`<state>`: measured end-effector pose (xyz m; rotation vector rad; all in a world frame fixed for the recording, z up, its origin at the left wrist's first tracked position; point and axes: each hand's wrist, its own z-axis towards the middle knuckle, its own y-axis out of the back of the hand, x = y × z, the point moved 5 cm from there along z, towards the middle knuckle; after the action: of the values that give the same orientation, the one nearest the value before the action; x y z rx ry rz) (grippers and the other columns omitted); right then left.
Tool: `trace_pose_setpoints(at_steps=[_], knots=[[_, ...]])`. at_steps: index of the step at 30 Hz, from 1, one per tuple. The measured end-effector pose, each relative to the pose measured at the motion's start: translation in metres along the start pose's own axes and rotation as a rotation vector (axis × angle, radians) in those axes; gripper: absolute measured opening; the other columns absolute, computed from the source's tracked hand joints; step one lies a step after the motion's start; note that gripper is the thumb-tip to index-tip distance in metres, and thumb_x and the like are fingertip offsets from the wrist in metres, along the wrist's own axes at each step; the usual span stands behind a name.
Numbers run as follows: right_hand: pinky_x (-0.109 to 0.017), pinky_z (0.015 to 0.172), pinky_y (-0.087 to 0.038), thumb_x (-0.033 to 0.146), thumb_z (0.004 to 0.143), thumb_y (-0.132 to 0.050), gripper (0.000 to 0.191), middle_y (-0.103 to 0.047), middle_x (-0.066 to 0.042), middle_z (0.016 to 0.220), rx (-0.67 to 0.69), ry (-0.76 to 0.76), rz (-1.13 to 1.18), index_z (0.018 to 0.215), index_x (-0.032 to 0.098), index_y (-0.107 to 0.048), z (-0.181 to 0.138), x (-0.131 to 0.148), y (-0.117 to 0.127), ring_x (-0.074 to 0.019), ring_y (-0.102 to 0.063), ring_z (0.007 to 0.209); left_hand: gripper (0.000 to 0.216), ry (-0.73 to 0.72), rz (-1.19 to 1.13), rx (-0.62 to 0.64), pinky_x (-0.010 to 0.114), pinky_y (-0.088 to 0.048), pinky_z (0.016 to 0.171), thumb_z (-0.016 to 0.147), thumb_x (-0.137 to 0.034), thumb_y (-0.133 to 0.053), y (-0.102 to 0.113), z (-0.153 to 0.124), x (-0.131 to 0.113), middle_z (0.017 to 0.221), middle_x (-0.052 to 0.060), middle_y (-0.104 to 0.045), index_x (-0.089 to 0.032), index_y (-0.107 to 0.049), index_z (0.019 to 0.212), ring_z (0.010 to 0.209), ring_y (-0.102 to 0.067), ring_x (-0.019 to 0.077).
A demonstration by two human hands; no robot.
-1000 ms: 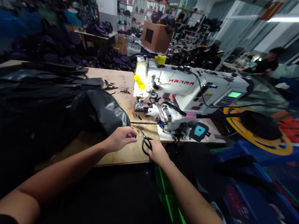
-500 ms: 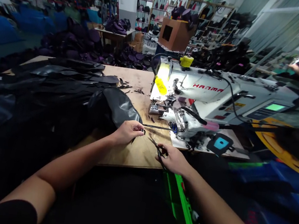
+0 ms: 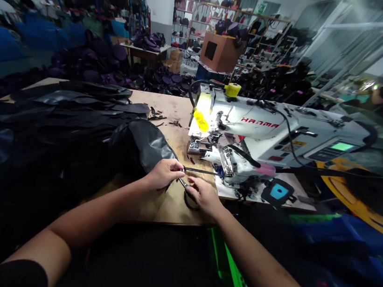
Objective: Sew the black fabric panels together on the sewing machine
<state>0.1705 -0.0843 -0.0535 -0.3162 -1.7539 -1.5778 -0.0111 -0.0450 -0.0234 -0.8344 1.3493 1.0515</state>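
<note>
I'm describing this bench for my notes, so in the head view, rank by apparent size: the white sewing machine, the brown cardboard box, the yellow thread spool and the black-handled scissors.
1. White sewing machine
2. Brown cardboard box, though it stands farther back
3. Black-handled scissors and yellow thread spool: look alike, scissors partly hidden by the right hand

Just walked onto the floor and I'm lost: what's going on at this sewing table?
A person sits at a wooden table beside a white sewing machine. Their left hand pinches a thin black strip running from the machine, while the right hand brings black scissors up to it. Black material is stacked at left.
</note>
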Motion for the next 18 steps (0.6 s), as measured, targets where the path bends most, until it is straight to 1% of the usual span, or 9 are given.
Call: trace_pose_setpoints(at_steps=[2,5,7,8,10,12,14,16,18], knots=[[-0.033,0.085,-0.052,0.042,0.097,-0.057,0.037,-0.073,-0.007,0.109,-0.028,0.091,0.213,0.127,0.022,-0.065,0.015,0.019,0.002,-0.0201,-0.066,0.094,0.028,0.0,-0.036,0.0,0.029,-0.052,0.071,0.073,-0.034,-0.081,-0.001,0.003,-0.001,0.081,0.005,-0.073,-0.013,-0.069,0.086,0.075,-0.068,0.0171],[-0.029,0.073,-0.05,0.045,0.097,-0.056,0.029,-0.069,-0.003,0.083,-0.085,0.103,0.343,0.096,0.02,-0.07,0.028,0.031,0.004,-0.0166,-0.062,0.074,0.029,0.022,-0.072,-0.023,0.028,-0.051,0.069,0.071,-0.035,-0.083,0.002,0.007,0.0,0.077,0.004,-0.071,-0.013,-0.068,0.083,0.071,-0.066,0.016],[-0.029,0.069,-0.049,0.046,0.098,-0.054,0.034,-0.065,-0.002,0.074,-0.135,0.075,0.421,0.081,0.02,-0.067,0.031,0.029,0.004,-0.0159,-0.059,0.069,0.029,0.037,-0.108,-0.06,0.027,-0.049,0.067,0.068,-0.033,-0.085,0.007,0.009,0.002,0.074,0.002,-0.069,-0.013,-0.067,0.08,0.069,-0.063,0.0143],[-0.029,0.069,-0.049,0.047,0.097,-0.055,0.035,-0.065,-0.002,0.073,-0.151,0.053,0.479,0.078,0.02,-0.066,0.031,0.027,0.003,-0.0159,-0.059,0.068,0.029,0.047,-0.135,-0.077,0.026,-0.048,0.067,0.066,-0.032,-0.086,0.009,0.009,0.003,0.073,0.001,-0.068,-0.013,-0.067,0.08,0.068,-0.062,0.0135],[-0.031,0.073,-0.052,0.048,0.093,-0.061,0.032,-0.068,-0.004,0.083,-0.193,0.003,0.624,0.08,0.02,-0.068,0.033,0.02,0.002,-0.0166,-0.062,0.075,0.029,0.07,-0.213,-0.104,0.026,-0.047,0.069,0.065,-0.03,-0.086,0.011,0.01,0.007,0.073,0.0,-0.068,-0.013,-0.068,0.079,0.069,-0.06,0.0122],[-0.034,0.083,-0.055,0.048,0.087,-0.067,0.029,-0.071,-0.006,0.098,-0.261,-0.048,0.794,0.083,0.02,-0.068,0.039,0.014,0.004,-0.0186,-0.065,0.086,0.029,0.099,-0.3,-0.107,0.026,-0.047,0.072,0.064,-0.029,-0.086,0.009,0.011,0.011,0.075,0.0,-0.069,-0.013,-0.068,0.081,0.071,-0.06,0.0116],[-0.039,0.093,-0.055,0.047,0.082,-0.071,0.027,-0.07,-0.007,0.105,-0.342,-0.07,0.996,0.085,0.021,-0.067,0.049,0.008,0.009,-0.0211,-0.066,0.097,0.031,0.128,-0.368,-0.088,0.026,-0.047,0.073,0.064,-0.028,-0.087,0.003,0.014,0.016,0.078,0.001,-0.069,-0.012,-0.069,0.084,0.072,-0.06,0.0113],[-0.043,0.095,-0.055,0.046,0.08,-0.072,0.026,-0.069,-0.006,0.098,-0.437,-0.084,1.155,0.083,0.022,-0.064,0.059,0.002,0.019,-0.0215,-0.066,0.095,0.034,0.153,-0.408,-0.073,0.026,-0.047,0.071,0.063,-0.028,-0.087,-0.003,0.019,0.02,0.079,0.0,-0.069,-0.013,-0.069,0.087,0.071,-0.06,0.011],[-0.043,0.089,-0.058,0.047,0.082,-0.067,0.026,-0.067,-0.004,0.087,-0.515,-0.098,1.083,0.078,0.022,-0.059,0.066,-0.004,0.031,-0.0194,-0.064,0.083,0.035,0.183,-0.411,-0.09,0.025,-0.045,0.067,0.063,-0.027,-0.087,-0.006,0.026,0.024,0.076,-0.001,-0.067,-0.014,-0.067,0.089,0.068,-0.059,0.0106]])
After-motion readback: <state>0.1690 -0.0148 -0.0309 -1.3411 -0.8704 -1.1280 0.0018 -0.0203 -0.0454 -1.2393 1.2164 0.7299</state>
